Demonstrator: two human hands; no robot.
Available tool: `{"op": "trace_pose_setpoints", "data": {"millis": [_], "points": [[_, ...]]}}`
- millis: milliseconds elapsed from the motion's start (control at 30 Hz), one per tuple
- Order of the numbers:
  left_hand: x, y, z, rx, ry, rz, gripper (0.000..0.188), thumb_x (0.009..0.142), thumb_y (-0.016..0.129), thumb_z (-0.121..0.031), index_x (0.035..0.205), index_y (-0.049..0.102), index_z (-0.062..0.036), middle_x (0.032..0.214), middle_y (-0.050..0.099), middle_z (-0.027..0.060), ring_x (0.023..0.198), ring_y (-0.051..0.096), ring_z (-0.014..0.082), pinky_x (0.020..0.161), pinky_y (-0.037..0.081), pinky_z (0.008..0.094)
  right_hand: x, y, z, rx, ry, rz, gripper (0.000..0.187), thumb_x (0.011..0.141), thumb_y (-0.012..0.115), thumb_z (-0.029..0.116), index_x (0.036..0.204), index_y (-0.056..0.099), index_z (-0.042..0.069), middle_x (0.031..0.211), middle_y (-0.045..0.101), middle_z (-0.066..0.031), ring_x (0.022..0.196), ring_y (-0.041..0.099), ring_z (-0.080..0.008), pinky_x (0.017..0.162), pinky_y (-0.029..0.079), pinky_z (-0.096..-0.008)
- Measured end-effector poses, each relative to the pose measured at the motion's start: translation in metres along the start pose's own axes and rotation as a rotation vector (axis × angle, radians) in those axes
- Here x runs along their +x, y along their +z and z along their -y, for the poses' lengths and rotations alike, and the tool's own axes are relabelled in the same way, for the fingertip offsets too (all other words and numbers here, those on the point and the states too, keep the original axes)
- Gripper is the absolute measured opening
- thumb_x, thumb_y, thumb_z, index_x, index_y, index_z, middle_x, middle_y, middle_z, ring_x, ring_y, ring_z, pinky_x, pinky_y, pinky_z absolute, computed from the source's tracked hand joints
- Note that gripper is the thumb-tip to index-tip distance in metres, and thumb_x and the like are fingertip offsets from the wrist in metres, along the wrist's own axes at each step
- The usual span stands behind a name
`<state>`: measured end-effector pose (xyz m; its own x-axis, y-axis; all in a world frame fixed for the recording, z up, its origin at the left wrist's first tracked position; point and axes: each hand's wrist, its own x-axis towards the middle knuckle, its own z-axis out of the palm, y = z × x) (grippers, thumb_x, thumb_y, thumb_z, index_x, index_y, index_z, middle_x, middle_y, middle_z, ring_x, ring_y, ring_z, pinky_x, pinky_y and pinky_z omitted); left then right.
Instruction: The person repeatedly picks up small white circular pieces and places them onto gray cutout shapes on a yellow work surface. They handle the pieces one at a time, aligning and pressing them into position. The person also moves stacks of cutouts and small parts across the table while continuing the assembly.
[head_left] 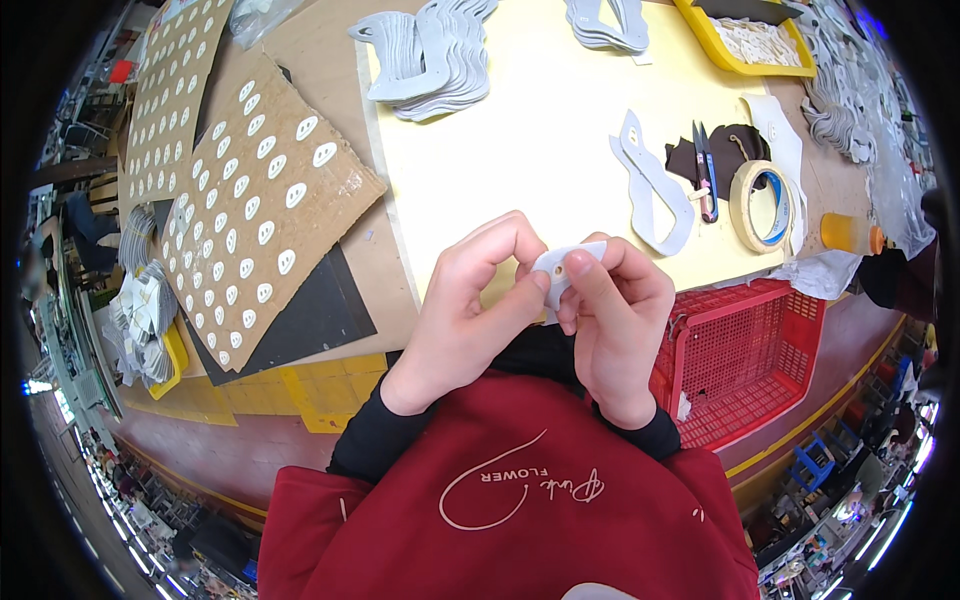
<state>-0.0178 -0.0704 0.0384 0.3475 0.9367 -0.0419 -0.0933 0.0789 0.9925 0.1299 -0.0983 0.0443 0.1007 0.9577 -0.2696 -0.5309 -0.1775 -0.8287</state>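
Observation:
Near the table's front edge, a light grey cut piece [592, 250] with a small hole is pinched between my two hands. My left hand [475, 305] grips its left side, thumb on top and fingers bent behind. On the other side my right hand [625, 315] presses its thumb onto the piece, fingers curled beneath. The lower part of the piece is mostly hidden by the fingers. To the right lies a loose grey shoe-upper-like piece [652, 188] shaped as a loop, on the pale yellow sheet [520, 150].
Thread snips [705, 170], dark fabric [738, 146] and a masking tape roll [762, 207] lie at right. Stacks of grey pieces [440, 65] and a yellow tray [745, 40] stand farther back. Cardboard [265, 200] bearing white ovals is left; a red crate [740, 360] sits below right.

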Motion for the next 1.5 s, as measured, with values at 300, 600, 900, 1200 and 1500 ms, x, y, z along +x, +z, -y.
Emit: {"op": "trace_pose_setpoints", "data": {"millis": [300,600,900,1200,1500], "points": [[-0.001,-0.007,-0.007,0.027,-0.083,0.042,0.006,0.086,0.057,-0.002,0.081,0.052,-0.0037,0.081,0.052,0.0022,0.077,0.047,0.0116,0.072,0.038,0.0265,0.004,-0.009,0.007,-0.097,0.103,0.154,0.012,0.099,0.067,0.007,0.091,0.067,-0.002,0.077,0.062,-0.0001,0.062,0.055,-0.0036,0.055,0.043,-0.0186],[0.006,-0.024,-0.017,0.203,-0.047,0.251,0.005,0.081,0.058,-0.001,0.079,0.053,-0.0012,0.078,0.052,0.0046,0.075,0.049,0.0155,0.071,0.04,0.0288,0.016,-0.028,0.025,-0.235,0.311,0.354,0.01,0.098,0.065,0.007,0.094,0.069,-0.001,0.078,0.063,0.0016,0.067,0.055,-0.0026,0.06,0.044,-0.0186],[0.006,-0.022,-0.006,0.054,-0.091,0.152,0.003,0.088,0.062,-0.001,0.086,0.06,0.0007,0.079,0.058,0.0037,0.077,0.055,0.0108,0.073,0.044,0.0266,0.016,-0.023,0.026,-0.362,0.175,0.279,0.004,0.094,0.067,0.001,0.091,0.07,0.0,0.078,0.063,0.0038,0.066,0.053,-0.0001,0.058,0.041,-0.0167],[0.0,0.008,0.005,-0.086,-0.094,-0.114,0.01,0.089,0.061,-0.003,0.081,0.055,-0.0008,0.078,0.054,0.0016,0.074,0.051,0.0106,0.07,0.043,0.0264,0.011,-0.016,0.016,-0.172,0.115,0.129,0.005,0.092,0.073,0.001,0.092,0.069,-0.002,0.076,0.063,0.0035,0.066,0.053,-0.001,0.057,0.041,-0.0178],[0.008,-0.018,-0.001,-0.028,0.001,0.134,0.011,0.086,0.061,-0.002,0.078,0.054,-0.0005,0.078,0.053,0.0024,0.074,0.05,0.0114,0.07,0.041,0.0265,0.02,-0.019,0.035,-0.317,0.222,0.325,0.005,0.09,0.074,0.003,0.089,0.07,0.0,0.077,0.063,0.0057,0.067,0.05,-0.0004,0.062,0.039,-0.018]]}}
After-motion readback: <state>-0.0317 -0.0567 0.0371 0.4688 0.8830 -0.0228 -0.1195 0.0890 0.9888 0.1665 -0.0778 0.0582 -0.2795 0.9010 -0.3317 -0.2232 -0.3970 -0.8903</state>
